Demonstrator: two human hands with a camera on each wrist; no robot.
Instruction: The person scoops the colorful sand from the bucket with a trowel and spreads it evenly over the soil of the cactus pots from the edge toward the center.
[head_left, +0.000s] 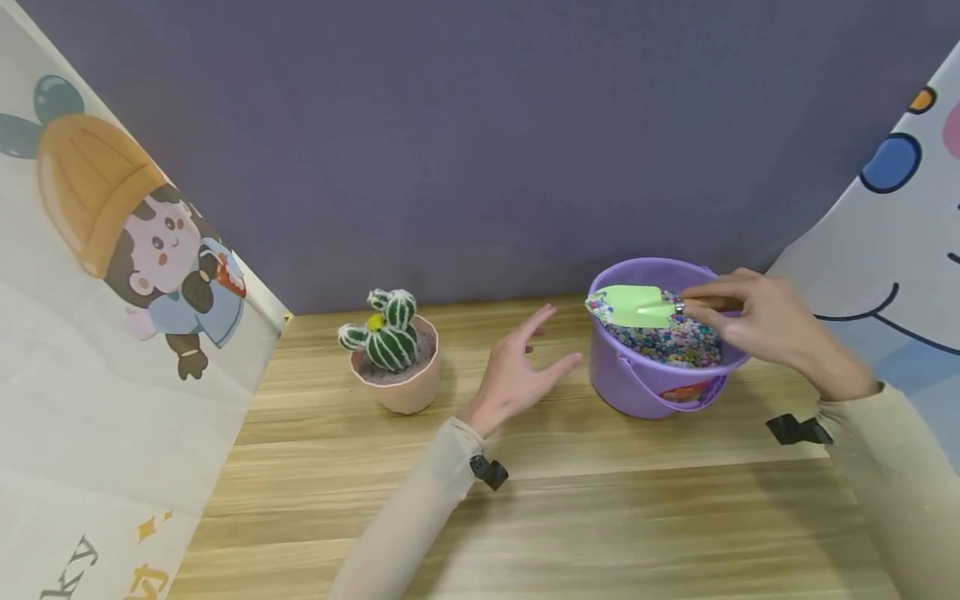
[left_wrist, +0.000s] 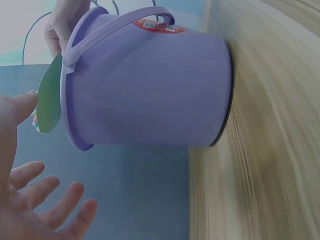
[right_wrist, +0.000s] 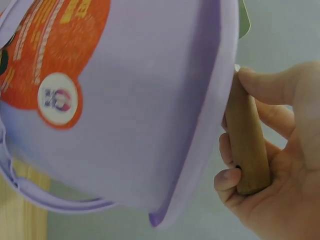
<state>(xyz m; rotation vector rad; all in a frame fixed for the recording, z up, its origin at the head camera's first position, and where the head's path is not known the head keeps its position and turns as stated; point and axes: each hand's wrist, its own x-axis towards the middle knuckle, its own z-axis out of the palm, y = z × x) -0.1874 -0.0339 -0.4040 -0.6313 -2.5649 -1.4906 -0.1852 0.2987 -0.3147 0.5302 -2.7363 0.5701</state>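
My right hand (head_left: 772, 321) grips the wooden handle (right_wrist: 248, 145) of a small trowel (head_left: 637, 307) with a light green blade. Held over the mouth of a purple bucket (head_left: 637, 387), the blade carries some colourful beads at its tip. Many small multicoloured beads (head_left: 686, 343) lie inside the bucket. To the bucket's left, my left hand (head_left: 517, 371) is in the air with its fingers spread, holding nothing. In the left wrist view the green blade (left_wrist: 49, 97) shows at the bucket's rim, close to the left thumb.
A cactus (head_left: 392, 337) stands in a pale pink pot (head_left: 408, 392) left of my left hand. Behind the wooden table (head_left: 600, 517) rises a dark grey-blue panel (head_left: 465, 150). Printed cartoon panels flank both sides. The bucket's purple carrying handle (head_left: 675, 406) hangs down at its front.
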